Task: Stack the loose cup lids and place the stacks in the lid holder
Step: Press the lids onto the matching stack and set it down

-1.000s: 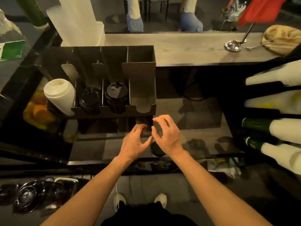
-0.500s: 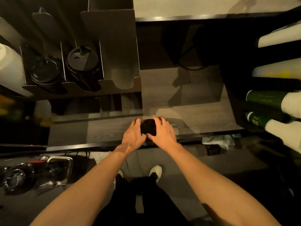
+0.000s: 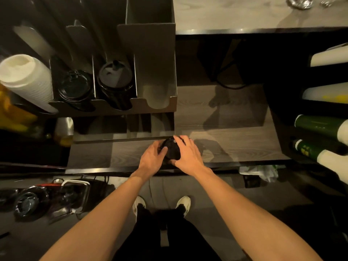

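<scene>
Head view: at frame centre, left hand (image 3: 153,157) and right hand (image 3: 188,154) both grasp black lids (image 3: 171,150) above the shelf (image 3: 113,153); lid holder (image 3: 150,63) upper left.

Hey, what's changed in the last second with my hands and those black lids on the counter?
Both hands came down and closed in: the left hand and right hand, which hovered open above the counter, now grip the black lids between them. The lid holder looks unchanged, its rightmost slot empty as before.
</scene>
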